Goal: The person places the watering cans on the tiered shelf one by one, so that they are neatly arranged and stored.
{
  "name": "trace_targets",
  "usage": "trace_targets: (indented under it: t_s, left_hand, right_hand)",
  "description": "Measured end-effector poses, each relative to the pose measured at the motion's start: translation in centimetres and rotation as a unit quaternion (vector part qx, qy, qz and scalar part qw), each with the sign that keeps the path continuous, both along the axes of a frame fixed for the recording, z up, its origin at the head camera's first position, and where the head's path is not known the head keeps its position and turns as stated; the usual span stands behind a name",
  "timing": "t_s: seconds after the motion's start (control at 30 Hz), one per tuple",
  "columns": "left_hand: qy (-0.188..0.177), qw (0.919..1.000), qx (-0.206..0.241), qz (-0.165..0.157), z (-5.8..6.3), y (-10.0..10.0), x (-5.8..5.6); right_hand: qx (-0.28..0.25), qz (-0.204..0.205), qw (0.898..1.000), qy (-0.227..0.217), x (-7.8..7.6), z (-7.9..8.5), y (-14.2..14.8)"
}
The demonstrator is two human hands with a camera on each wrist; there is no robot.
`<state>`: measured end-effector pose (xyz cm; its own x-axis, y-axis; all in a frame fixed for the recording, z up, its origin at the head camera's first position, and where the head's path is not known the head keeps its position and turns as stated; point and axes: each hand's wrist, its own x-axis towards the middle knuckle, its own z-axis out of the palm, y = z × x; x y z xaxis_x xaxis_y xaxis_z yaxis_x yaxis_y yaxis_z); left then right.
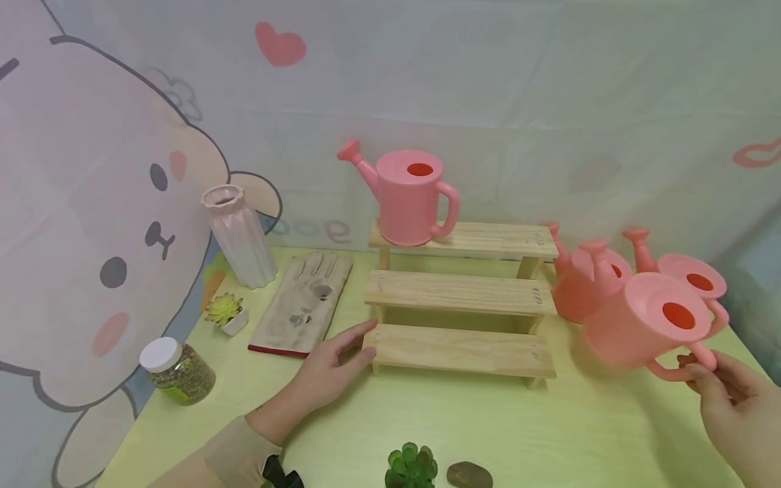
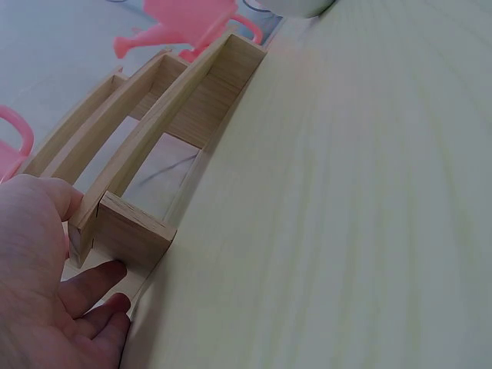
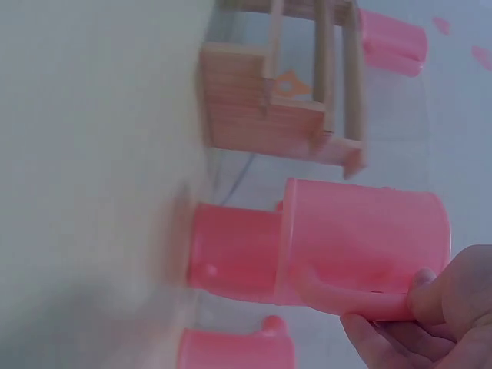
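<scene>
My right hand [image 1: 732,400] pinches the handle of a pink watering can [image 1: 647,322], thumb on one side and fingers on the other. In the right wrist view this watering can [image 3: 365,238] hangs raised above the table, its base higher than its neighbours'. Two more pink watering cans, one [image 1: 686,271] at the right and one [image 1: 570,291] closer to the rack, stand behind it. At the three-step wooden rack [image 1: 457,295], my left hand [image 1: 329,373] holds the left end of the lowest step between thumb and fingers. On the top step's left part stands another pink watering can [image 1: 409,203].
Left of the rack lie a work glove [image 1: 305,301], a ribbed vase [image 1: 241,237], a small potted succulent [image 1: 226,312] and a white-lidded jar [image 1: 178,371]. Near the front edge are a green succulent [image 1: 411,466] and a stone [image 1: 469,474]. A printed cloth [image 1: 488,81] hangs behind.
</scene>
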<state>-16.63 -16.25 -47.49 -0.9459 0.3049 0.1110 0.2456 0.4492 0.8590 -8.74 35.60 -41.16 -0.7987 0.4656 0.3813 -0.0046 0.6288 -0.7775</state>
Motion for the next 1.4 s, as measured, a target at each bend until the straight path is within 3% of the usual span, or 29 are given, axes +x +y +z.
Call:
trace_targets:
  t_s: [0.13, 0.23, 0.33, 0.4, 0.53, 0.67, 0.8, 0.93, 1.17, 1.4]
  left_hand:
    - [0.004, 1.0000, -0.001, -0.002, 0.1, 0.0, 0.0]
    - [0.008, 1.0000, 0.000, -0.002, 0.1, 0.0, 0.0]
    - [0.010, 0.9999, -0.001, -0.003, 0.0, 0.0, 0.0]
    - [0.009, 1.0000, 0.000, -0.004, 0.0, 0.1, -0.1]
    - [0.004, 1.0000, 0.004, -0.005, 0.0, 0.1, 0.0]
    - [0.003, 1.0000, 0.001, -0.005, 0.0, 0.1, 0.0]
    - [0.004, 1.0000, 0.000, -0.006, -0.1, 0.1, 0.0]
    - [0.000, 1.0000, 0.002, -0.008, 0.0, 0.1, 0.0]
    - [-0.003, 1.0000, 0.004, -0.007, 0.1, 0.1, 0.0]
    - [-0.001, 1.0000, 0.002, -0.007, 0.1, 0.1, 0.0]
  right_hand:
    - [-0.008, 0.022, 0.993, 0.119, -0.4, 1.7, -0.3]
    - [0.004, 0.075, 0.978, 0.196, -0.8, 3.2, -0.5]
    - [0.009, 0.105, 0.971, 0.214, -1.4, 4.8, -1.1]
    - [0.011, 0.106, 0.974, 0.198, -1.9, 5.9, -1.7]
    - [0.013, 0.104, 0.988, 0.114, -2.6, 8.2, -3.3]
    - [0.067, 0.080, 0.993, 0.058, -3.6, 9.9, -4.7]
    - [0.142, 0.047, 0.988, 0.041, -5.1, 10.8, -5.7]
    - [0.152, 0.062, 0.986, 0.041, -6.6, 10.9, -6.4]
    - [0.145, 0.079, 0.985, -0.040, -8.7, 11.9, -7.3]
    - [0.174, 0.101, 0.978, -0.054, -11.0, 12.6, -8.6]
